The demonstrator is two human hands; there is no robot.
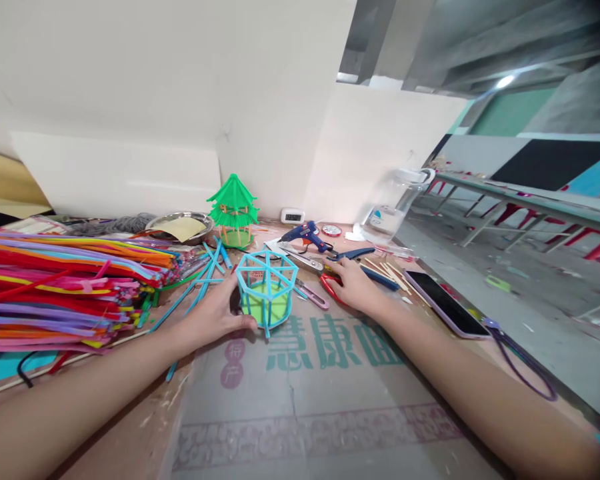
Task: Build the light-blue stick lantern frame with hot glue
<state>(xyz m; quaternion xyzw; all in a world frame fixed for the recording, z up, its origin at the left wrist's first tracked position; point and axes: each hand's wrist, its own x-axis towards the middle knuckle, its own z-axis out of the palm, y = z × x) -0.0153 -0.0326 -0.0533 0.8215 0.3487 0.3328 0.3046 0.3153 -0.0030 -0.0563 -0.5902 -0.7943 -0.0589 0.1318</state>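
My left hand (pixel 215 313) is curled around the left side of a small blue stick frame (pixel 267 283) with a green base, which stands on the cardboard sheet (pixel 310 393). My right hand (pixel 353 283) lies over red-handled scissors (pixel 330 287), fingers closed on the handles. Just beyond it are a blue glue gun (pixel 307 235), a utility knife (pixel 300 259) and several wooden sticks (pixel 393 272). A finished green pagoda model (pixel 234 210) stands further back.
A big pile of coloured pipe cleaners (pixel 60 287) fills the left. Loose blue sticks (pixel 205 277) lie beside it. A metal dish (pixel 180 227), a small clock (pixel 293 215), a clear jar (pixel 395 207) and a phone (pixel 445 303) with a purple cord sit around. The table edge runs along the right.
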